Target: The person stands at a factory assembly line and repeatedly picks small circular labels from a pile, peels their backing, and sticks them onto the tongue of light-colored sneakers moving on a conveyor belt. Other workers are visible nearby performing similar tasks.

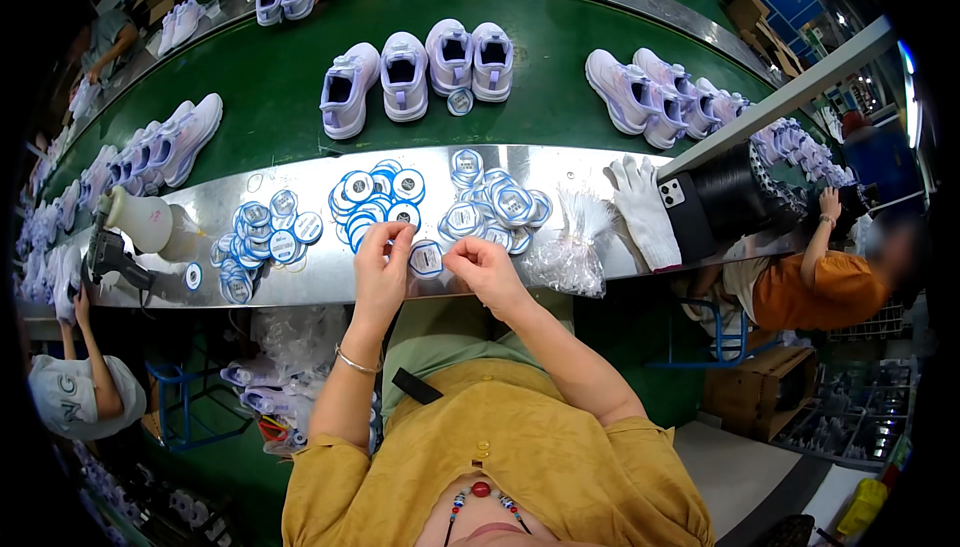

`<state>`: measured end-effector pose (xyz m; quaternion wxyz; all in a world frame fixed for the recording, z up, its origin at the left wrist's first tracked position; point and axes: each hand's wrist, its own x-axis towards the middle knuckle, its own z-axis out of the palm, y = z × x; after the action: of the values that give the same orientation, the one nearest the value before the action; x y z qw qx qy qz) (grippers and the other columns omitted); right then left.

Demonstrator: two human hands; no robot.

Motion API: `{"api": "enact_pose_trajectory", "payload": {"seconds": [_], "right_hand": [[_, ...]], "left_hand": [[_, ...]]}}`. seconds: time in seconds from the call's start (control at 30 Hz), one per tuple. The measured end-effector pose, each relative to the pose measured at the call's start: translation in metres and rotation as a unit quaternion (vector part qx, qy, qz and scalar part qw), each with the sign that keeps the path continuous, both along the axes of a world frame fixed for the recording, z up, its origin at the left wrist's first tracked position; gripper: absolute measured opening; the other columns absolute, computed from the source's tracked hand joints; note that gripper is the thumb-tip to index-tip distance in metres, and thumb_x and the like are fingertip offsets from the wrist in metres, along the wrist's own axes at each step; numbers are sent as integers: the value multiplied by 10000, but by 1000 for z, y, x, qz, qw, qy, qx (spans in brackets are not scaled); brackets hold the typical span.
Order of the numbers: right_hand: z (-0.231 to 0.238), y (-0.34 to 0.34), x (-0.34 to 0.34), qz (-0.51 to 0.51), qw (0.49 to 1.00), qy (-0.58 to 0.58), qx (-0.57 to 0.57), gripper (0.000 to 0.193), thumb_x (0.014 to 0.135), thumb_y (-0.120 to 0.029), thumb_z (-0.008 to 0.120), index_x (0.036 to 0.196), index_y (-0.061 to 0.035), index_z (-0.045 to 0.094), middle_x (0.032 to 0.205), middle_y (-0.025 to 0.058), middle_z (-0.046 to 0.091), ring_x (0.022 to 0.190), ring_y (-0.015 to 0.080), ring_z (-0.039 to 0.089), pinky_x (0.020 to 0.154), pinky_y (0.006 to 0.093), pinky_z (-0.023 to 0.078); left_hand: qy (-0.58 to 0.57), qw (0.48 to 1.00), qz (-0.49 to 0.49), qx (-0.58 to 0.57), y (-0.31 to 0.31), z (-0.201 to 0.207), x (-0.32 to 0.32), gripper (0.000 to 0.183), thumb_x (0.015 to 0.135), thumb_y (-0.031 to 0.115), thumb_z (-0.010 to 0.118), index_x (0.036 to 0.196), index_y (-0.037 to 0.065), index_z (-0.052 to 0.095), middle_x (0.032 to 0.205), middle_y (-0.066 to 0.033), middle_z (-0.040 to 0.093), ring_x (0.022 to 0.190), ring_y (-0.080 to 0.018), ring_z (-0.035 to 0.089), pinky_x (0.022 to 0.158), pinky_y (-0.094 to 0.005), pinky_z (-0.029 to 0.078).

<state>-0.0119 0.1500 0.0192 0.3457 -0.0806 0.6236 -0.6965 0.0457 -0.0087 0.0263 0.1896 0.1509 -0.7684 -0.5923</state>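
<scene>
Both my hands are raised over the front edge of the metal bench, fingertips a little apart. My left hand (382,265) is closed in a pinch by a pile of round blue-rimmed tags (372,197); what it pinches is too small to make out. My right hand (488,272) is also closed, thumb against forefinger, with anything in it too fine to see. Between the hands a single round tag (426,258) shows. Another pile of round tags (492,209) lies just beyond my right hand, and a third pile (270,232) is off to the left.
A bundle of clear plastic strands (575,242), a white glove (645,209) and a phone (680,202) lie to the right. Left stand a whitish container (140,219) and a black handheld tool (118,259). White-lilac sneakers (404,77) sit on the green belt (270,77). Co-workers are at both sides and opposite.
</scene>
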Motion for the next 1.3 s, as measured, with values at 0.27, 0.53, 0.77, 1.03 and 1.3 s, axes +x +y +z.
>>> {"api": "enact_pose_trajectory", "payload": {"seconds": [0.27, 0.53, 0.77, 1.03, 1.3], "right_hand": [[-5, 2, -9, 36, 991, 129, 22, 105, 855, -92, 592, 809, 2, 583, 670, -32, 531, 597, 26, 454, 513, 205, 368], [6, -3, -6, 54, 968, 239, 45, 104, 850, -104, 596, 893, -10, 614, 647, 26, 538, 561, 70, 482, 509, 239, 385], [-19, -9, -12, 80, 956, 276, 63, 285, 827, -145, 628, 1100, -66, 600, 666, 70, 567, 552, 176, 536, 527, 301, 430], [4, -19, -11, 33, 912, 400, 83, 152, 840, -167, 613, 934, -57, 659, 762, 89, 627, 588, 218, 567, 547, 322, 432], [-10, -20, -20, 36, 968, 242, 53, 188, 855, -174, 615, 823, 11, 623, 603, 90, 563, 533, 147, 504, 515, 295, 395]], "left_hand": [[4, 994, -73, -80, 5, 16, 5, 115, 783, 14, 663, 881, -1, 605, 798, -61, 558, 670, -136, 528, 566, -247, 442], [-70, 994, -87, 8, 0, 17, 7, 88, 802, 2, 635, 806, -11, 548, 690, -59, 558, 579, -107, 494, 551, -243, 423], [-46, 987, -132, -83, -13, 20, 4, 88, 836, 30, 612, 831, -16, 536, 717, -92, 590, 612, -153, 543, 549, -274, 427], [-102, 984, -137, -52, -18, 25, -2, 107, 834, 56, 617, 818, -15, 538, 721, -95, 569, 637, -190, 526, 568, -294, 426], [-31, 984, -57, -167, -41, 0, -27, 147, 791, 81, 661, 886, -7, 592, 817, -121, 581, 720, -248, 554, 642, -337, 443]]}}
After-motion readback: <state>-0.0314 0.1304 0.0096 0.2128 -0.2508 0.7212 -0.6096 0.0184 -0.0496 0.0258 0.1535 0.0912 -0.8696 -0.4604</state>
